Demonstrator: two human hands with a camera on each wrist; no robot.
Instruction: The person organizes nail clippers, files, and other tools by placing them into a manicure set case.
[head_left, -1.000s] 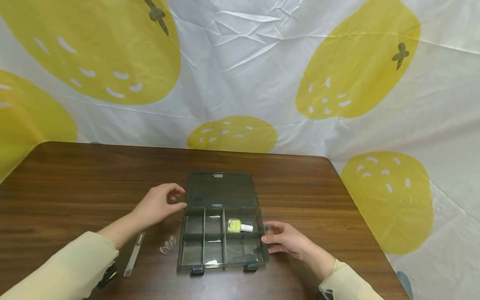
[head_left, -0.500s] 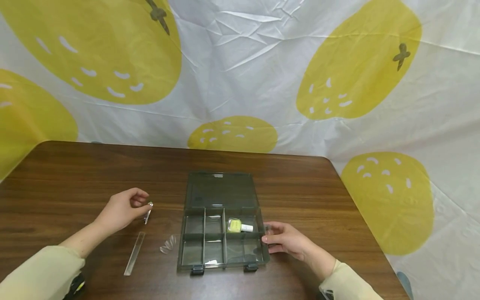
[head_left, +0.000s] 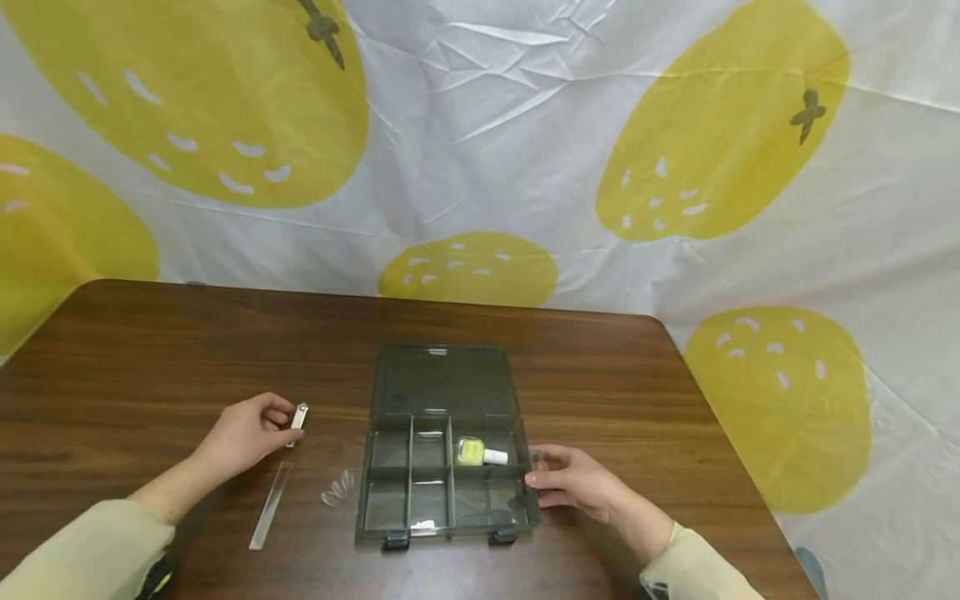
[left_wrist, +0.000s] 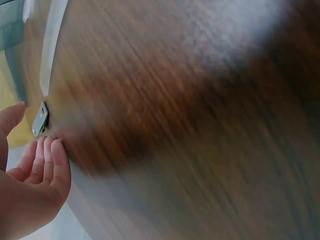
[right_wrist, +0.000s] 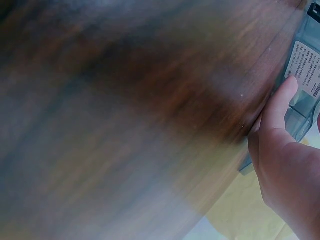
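A silver nail clipper (head_left: 299, 417) lies on the table at left, also in the left wrist view. My left hand (head_left: 251, 433) is right beside it, thumb and fingers apart around the clipper. In the left wrist view a gap shows between the thumb (left_wrist: 14, 117) and the clipper. My right hand (head_left: 573, 483) holds the right edge of a smoky clear compartment box (head_left: 450, 533), thumb at the rim, fingers on the outer wall with a white label (right_wrist: 305, 69). The box's lid (head_left: 442, 379) is folded back. One compartment holds a yellow nail polish bottle (head_left: 471, 452) with a white cap.
A clear flat strip (head_left: 270, 508) lies left of the box on the brown wood table (head_left: 187, 358). Between them are several clear nail tips (head_left: 337, 488). A white curtain (head_left: 487, 150) with yellow fruit prints hangs behind.
My left hand moved left from beside the box to the clipper, which it had covered at first. The clipper was under the thumb and now shows more fully. The right hand stays.
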